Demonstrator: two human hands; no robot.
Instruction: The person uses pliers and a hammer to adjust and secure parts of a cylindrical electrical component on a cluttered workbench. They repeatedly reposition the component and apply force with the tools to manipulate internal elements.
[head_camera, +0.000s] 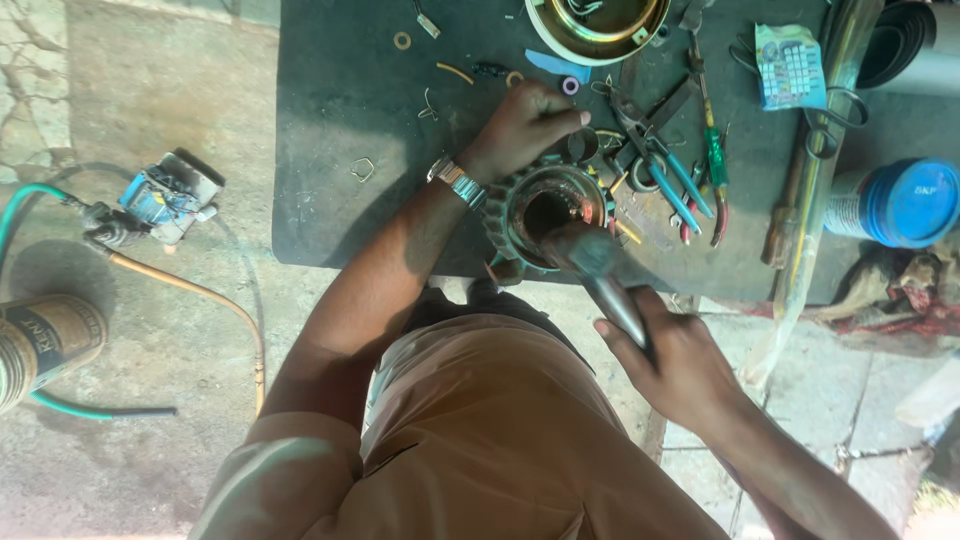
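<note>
A round, toothed metal housing (520, 205) with a dark hollow centre stands on the black rubber mat (350, 150). My left hand (525, 125) is closed on a small tool or part at the housing's far rim; what it grips is hidden by the fingers. A metal watch sits on that wrist. My right hand (670, 365) grips the handle of a hammer (595, 265), whose head is over the housing's near-right rim.
Pliers with blue handles (672, 185), a green-handled screwdriver (715, 150), washers and clips litter the mat. A round bowl (598, 25) stands at the top, a blue-lidded tub (905, 205) at the right. Hoses, a blue valve block (165, 200) and a cylinder (45, 340) lie at the left.
</note>
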